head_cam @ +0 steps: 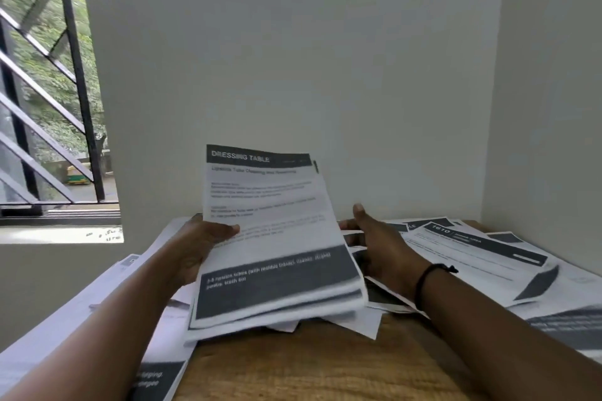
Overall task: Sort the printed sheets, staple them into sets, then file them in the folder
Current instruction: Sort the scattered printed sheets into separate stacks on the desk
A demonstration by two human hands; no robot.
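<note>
Printed sheets [273, 238] headed "Dressing Table" lift off a paper-strewn desk [319, 365], pinched at one edge by the left hand [198, 247]; the right hand [381, 247] hovers beside, fingers loose, holding nothing. That one-sided hold could let lower pages slide into unsorted piles.

We have only one view, worn on the person's head, looking forward and slightly down across the wooden table [312, 365] into a corner of white wall [293, 58], close above both forearms, with a barred window [49, 101] at the left edge, wide-angle bending the frame edges
</note>
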